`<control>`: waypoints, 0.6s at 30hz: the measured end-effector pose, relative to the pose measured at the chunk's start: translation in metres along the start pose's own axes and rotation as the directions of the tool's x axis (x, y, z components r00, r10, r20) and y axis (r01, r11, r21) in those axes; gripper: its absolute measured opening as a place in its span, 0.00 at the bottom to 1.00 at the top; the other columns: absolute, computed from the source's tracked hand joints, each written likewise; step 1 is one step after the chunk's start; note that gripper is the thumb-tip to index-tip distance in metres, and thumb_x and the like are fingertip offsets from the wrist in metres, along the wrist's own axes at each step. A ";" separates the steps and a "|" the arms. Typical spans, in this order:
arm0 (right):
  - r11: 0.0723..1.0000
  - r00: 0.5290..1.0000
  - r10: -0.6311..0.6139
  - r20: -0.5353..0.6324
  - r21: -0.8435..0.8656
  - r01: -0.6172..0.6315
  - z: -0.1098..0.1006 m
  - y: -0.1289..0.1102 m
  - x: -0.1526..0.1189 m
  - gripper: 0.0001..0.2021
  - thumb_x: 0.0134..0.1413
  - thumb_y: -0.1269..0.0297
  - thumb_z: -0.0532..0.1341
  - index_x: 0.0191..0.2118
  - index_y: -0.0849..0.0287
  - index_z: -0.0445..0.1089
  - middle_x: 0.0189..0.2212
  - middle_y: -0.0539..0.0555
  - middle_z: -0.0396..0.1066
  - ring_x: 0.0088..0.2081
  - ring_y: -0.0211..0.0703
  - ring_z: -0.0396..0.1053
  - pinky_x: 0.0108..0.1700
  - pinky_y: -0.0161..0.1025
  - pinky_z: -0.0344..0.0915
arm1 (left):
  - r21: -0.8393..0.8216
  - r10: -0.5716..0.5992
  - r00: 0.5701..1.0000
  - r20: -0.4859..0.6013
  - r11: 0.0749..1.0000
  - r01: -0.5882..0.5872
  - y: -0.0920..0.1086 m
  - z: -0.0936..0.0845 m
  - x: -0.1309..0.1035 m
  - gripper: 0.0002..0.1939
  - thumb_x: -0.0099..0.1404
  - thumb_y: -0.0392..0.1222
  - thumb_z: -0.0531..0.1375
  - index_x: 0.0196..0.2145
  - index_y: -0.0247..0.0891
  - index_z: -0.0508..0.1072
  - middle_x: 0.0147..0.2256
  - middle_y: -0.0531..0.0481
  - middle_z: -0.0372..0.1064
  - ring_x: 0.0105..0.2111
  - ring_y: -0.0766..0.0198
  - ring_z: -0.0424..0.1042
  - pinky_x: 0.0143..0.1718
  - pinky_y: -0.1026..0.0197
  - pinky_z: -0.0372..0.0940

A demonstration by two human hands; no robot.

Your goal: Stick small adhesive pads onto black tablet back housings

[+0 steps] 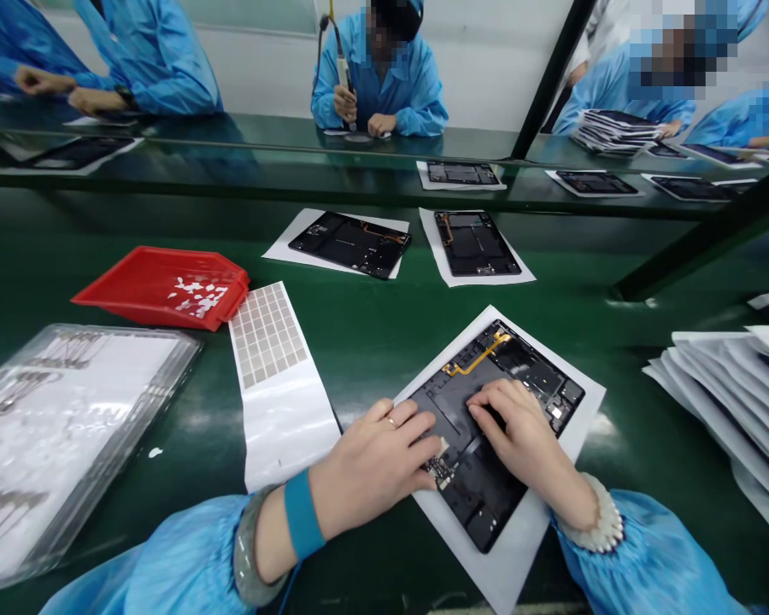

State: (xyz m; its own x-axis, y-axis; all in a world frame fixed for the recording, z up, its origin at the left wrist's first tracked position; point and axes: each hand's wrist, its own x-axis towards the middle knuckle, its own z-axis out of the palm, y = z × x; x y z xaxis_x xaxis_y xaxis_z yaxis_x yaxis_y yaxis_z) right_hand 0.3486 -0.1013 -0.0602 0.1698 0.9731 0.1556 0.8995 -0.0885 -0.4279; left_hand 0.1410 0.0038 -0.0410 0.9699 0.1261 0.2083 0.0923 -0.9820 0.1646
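Note:
An opened black tablet housing [487, 504] lies at a slant on a white paper sheet [509, 568], its inside facing up. An orange flex cable [478, 363] runs along its upper left part, with circuit boards near the edges. My left hand [381, 457] rests over the housing's left edge, fingers slightly bent and apart, beside a small board [442, 470]. Above the middle of the housing, my right hand [516, 427] has thumb and forefinger pinched together; whatever they hold is too small or hidden to make out.
Left are a red tray [121, 286] with white scraps, a sticker sheet [272, 333] and a clear plastic tray [121, 410] of wired parts. Two more tablet housings [352, 243] [478, 243] lie behind. Papers [724, 401] are stacked right. Co-workers [384, 77] sit across.

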 end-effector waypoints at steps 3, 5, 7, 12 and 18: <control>1.000 1.000 -0.007 -0.005 -0.005 0.006 0.000 0.001 0.000 0.09 0.63 0.62 0.52 0.35 0.54 0.68 0.34 0.54 0.69 0.37 0.45 0.65 0.42 0.44 0.58 | 0.051 -0.007 1.000 0.003 0.999 0.007 0.000 0.000 -0.001 0.16 0.62 0.53 0.62 0.39 0.40 0.66 0.43 0.50 0.68 0.44 0.56 0.64 0.41 0.56 0.52; 1.000 1.000 -0.006 -0.006 -0.011 0.006 0.000 0.001 0.001 0.09 0.63 0.62 0.52 0.34 0.54 0.68 0.34 0.54 0.69 0.37 0.45 0.65 0.41 0.44 0.59 | 0.090 -0.037 0.999 -0.012 0.995 0.038 0.002 0.001 -0.001 0.19 0.60 0.56 0.62 0.38 0.37 0.67 0.44 0.48 0.68 0.44 0.55 0.64 0.42 0.55 0.53; 1.000 1.000 -0.007 -0.005 -0.012 0.007 0.000 0.001 0.001 0.09 0.62 0.62 0.52 0.35 0.54 0.68 0.34 0.54 0.69 0.37 0.45 0.65 0.41 0.44 0.59 | 0.103 -0.054 0.998 -0.020 0.993 0.055 0.004 0.001 -0.001 0.20 0.60 0.56 0.63 0.39 0.36 0.67 0.44 0.47 0.67 0.45 0.54 0.63 0.44 0.55 0.53; 1.000 1.000 -0.008 -0.011 -0.008 0.008 0.001 0.002 0.000 0.09 0.62 0.62 0.52 0.35 0.54 0.68 0.34 0.53 0.69 0.37 0.45 0.65 0.41 0.44 0.59 | 0.033 0.004 0.998 0.064 0.999 -0.006 0.005 0.001 0.002 0.16 0.63 0.48 0.62 0.45 0.42 0.66 0.44 0.50 0.66 0.43 0.57 0.64 0.43 0.56 0.53; 1.000 1.000 -0.022 -0.014 -0.006 0.022 0.001 0.002 0.001 0.09 0.63 0.62 0.52 0.34 0.54 0.68 0.34 0.54 0.69 0.37 0.45 0.65 0.41 0.44 0.59 | 0.009 -0.037 0.999 0.022 0.999 0.037 0.002 0.001 0.001 0.24 0.59 0.53 0.64 0.47 0.38 0.65 0.44 0.49 0.67 0.45 0.56 0.64 0.43 0.56 0.53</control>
State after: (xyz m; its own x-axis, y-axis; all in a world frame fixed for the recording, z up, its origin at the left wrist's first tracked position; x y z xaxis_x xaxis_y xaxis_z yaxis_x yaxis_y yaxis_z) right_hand 0.3500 -0.1007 -0.0613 0.1553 0.9717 0.1779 0.9054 -0.0680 -0.4190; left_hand 0.1429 0.0016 -0.0417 0.9705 0.1593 0.1809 0.1301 -0.9779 0.1635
